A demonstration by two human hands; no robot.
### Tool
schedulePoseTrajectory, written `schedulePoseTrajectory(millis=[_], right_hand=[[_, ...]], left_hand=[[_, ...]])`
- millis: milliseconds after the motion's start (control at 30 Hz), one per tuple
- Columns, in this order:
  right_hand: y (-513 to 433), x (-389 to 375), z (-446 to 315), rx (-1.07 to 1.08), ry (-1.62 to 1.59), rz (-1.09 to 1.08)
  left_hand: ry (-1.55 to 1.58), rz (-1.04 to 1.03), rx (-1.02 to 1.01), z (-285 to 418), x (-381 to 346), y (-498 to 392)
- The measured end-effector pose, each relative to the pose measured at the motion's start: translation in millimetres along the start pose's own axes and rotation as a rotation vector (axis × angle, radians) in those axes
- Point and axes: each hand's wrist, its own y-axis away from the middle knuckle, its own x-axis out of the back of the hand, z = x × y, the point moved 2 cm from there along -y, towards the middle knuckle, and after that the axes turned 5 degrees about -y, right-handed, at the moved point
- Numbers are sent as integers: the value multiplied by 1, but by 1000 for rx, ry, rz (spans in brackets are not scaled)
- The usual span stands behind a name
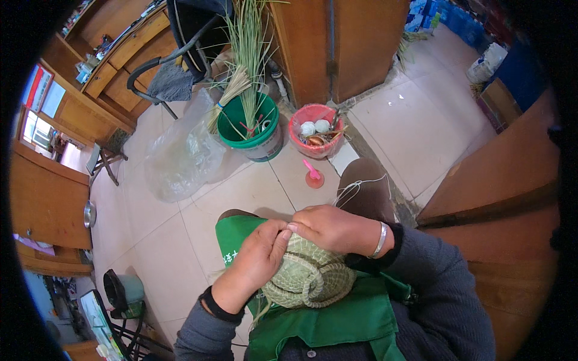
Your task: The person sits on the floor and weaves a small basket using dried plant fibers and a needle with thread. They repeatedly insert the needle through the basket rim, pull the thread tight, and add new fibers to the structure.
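A pale green coiled grass basket, stitched in rows, rests on the green apron over my lap. My left hand pinches the far edge of the woven work between thumb and fingers. Right against it, my right hand also grips that edge, its thumb touching the left fingertips. What exactly lies between the fingertips is hidden. Loose white thread trails over my right knee beyond the right hand. Some loose grass ends hang at the basket's near left side.
Ahead on the tiles stand a green bucket of long grass stalks and a red basin holding white thread balls. A pink-handled tool lies nearer. A plastic bag spreads leftward. Wooden doors flank the right; a chair stands behind.
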Motion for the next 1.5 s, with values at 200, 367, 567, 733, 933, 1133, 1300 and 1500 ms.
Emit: schedulePoseTrajectory(millis=[200,367,567,733,933,1133,1300,1500], right_hand=[[4,0,2,-167,-114,-51],[3,0,1,-156,-133,-145],[5,-1,2,-110,-67,-151],[12,2,3,-208,-71,-141],[20,3,6,-221,-19,-94],[11,-11,1,-170,-13,-109],[12,-7,-12,-144,149,-117],[29,-6,-14,-117,30,-82]], left_hand=[[-284,-309,-110,1,29,-8],[-167,-349,-112,-1,35,-5],[-64,-457,-1,-9,57,5],[-540,-261,-128,-54,100,39],[-908,98,241,-58,178,84],[-91,249,-207,42,100,58],[-489,-149,-341,15,23,3],[-223,-250,-184,1,19,21]])
